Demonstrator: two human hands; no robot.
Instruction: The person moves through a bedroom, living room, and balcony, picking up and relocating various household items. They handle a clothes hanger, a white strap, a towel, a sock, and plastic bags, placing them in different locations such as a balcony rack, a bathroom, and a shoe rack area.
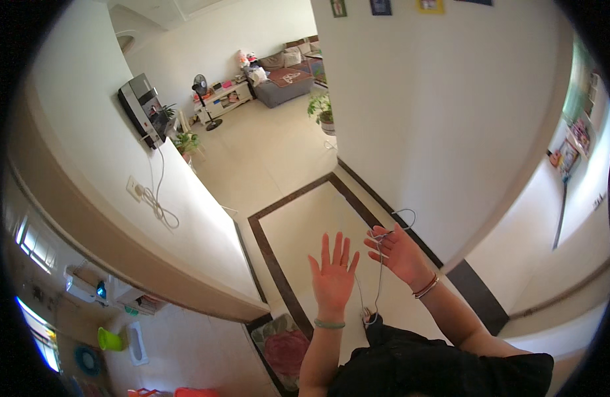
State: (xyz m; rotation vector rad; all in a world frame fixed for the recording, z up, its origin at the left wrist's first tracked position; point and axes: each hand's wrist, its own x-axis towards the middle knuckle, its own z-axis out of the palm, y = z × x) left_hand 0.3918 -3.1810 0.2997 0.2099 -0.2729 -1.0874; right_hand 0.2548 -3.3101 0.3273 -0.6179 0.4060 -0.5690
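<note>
The thin grey cord (382, 264) lies across the fingers of the right hand (400, 257), which is open and loosely spread; one loop projects past these fingers, another hangs between the hands. The left hand (333, 286), also open, is empty, palm showing.

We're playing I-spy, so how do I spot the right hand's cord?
Find the pale floor with dark borders. Over it is the right hand. Only this thin grey cord dangles from that hand; the other cord hangs by the wall socket.
</note>
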